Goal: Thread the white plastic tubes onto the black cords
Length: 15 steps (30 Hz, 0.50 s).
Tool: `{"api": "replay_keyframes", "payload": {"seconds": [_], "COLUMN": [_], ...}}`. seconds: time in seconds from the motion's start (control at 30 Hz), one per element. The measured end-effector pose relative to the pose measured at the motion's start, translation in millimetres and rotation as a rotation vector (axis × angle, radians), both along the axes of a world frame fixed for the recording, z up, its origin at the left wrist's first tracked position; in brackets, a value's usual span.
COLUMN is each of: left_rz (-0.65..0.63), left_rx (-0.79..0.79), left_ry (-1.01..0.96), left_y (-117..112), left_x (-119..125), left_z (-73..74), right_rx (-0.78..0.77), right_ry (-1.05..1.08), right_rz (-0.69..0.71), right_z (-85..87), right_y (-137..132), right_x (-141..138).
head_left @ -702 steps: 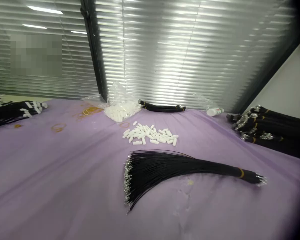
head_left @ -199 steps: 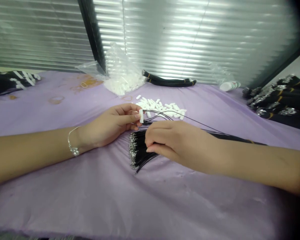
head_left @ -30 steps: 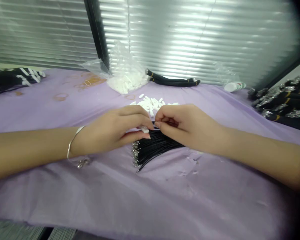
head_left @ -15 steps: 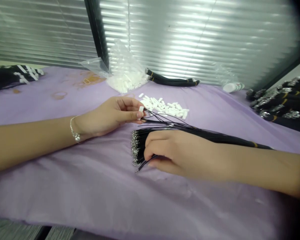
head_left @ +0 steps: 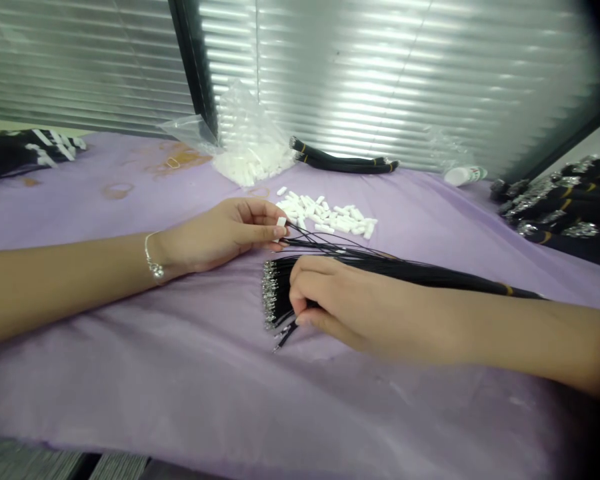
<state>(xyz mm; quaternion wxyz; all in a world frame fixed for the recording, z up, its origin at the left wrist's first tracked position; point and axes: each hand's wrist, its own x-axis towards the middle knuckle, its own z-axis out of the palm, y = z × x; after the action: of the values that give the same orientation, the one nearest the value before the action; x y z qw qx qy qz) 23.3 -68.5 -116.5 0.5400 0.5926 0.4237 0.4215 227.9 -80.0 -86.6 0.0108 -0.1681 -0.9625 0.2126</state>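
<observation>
Between the thumb and fingers of my left hand is a small white connector housing, with thin black wires running from it to the right. My right hand lies over a spread bundle of black wires whose silvery crimped tips line up at the left end. Its thumb and forefinger are pinched on a few black wires, their metal ends sticking out toward the lower left. The palm hides part of the bundle. Just behind my left fingers lies a loose pile of white connector housings.
At the back, a clear plastic bag holds more white housings, beside tied black wire bundles. More bundles are stacked at right, near a white bottle. Wires with white connectors lie far left on the purple cloth.
My right thumb and forefinger have closed nearer to the tips of the few wires, which now point more steeply down. My left hand has sunk very slightly, still holding the connector housing.
</observation>
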Motion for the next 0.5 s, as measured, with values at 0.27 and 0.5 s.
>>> {"api": "replay_keyframes", "payload": {"seconds": [0.27, 0.5], "left_rz": [-0.17, -0.189], "left_rx": [-0.124, -0.28], "left_ry": [-0.056, -0.166], "left_y": [-10, -16], "left_x": [4, 7], "left_z": [14.1, 12.7], "right_rx": [-0.301, -0.5], "right_ry": [0.091, 0.158], "right_rz": [-0.134, -0.218], "right_z": [2.9, 4.6], "right_y": [19, 24], "right_x": [2, 3]}}
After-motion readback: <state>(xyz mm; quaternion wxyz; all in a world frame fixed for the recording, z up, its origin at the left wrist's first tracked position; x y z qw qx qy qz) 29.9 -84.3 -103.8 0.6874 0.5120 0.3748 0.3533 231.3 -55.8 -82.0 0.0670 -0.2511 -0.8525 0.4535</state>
